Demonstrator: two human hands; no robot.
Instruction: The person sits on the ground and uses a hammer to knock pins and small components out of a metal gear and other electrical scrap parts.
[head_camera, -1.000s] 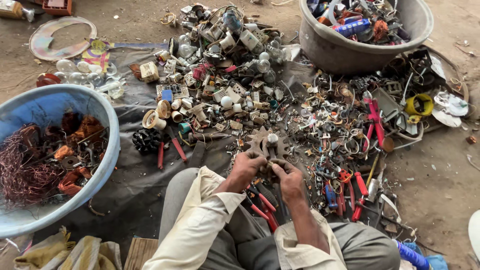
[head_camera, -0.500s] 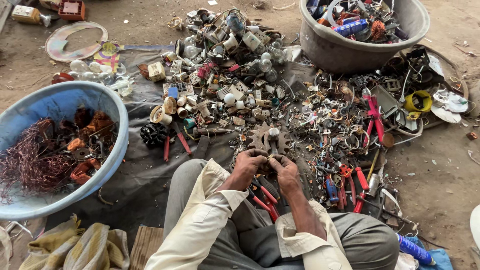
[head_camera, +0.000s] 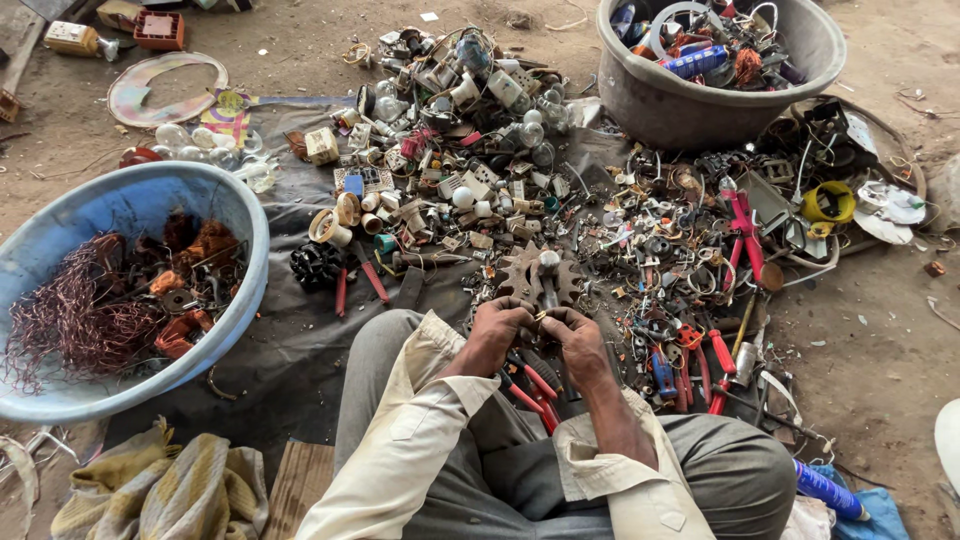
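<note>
Here the left hand (head_camera: 497, 325) and right hand (head_camera: 575, 330) together pinch a small metal piece (head_camera: 540, 317).

Blue basin (head_camera: 235, 215) farther right, nearer.

Scrap heap (head_camera: 560, 190) ahead, blue basin (head_camera: 245, 215) leftward

Two tubs are seen on the ground: one blue basin (head_camera: 235, 215) of copper wire at nine o'clock, one grey tub (head_camera: 650, 105) of scrap at one o'clock. One toothed gear wheel (head_camera: 520, 272) is counted at centre, and two hands, left (head_camera: 497, 328) and right (head_camera: 572, 335), are joined below it.
</note>
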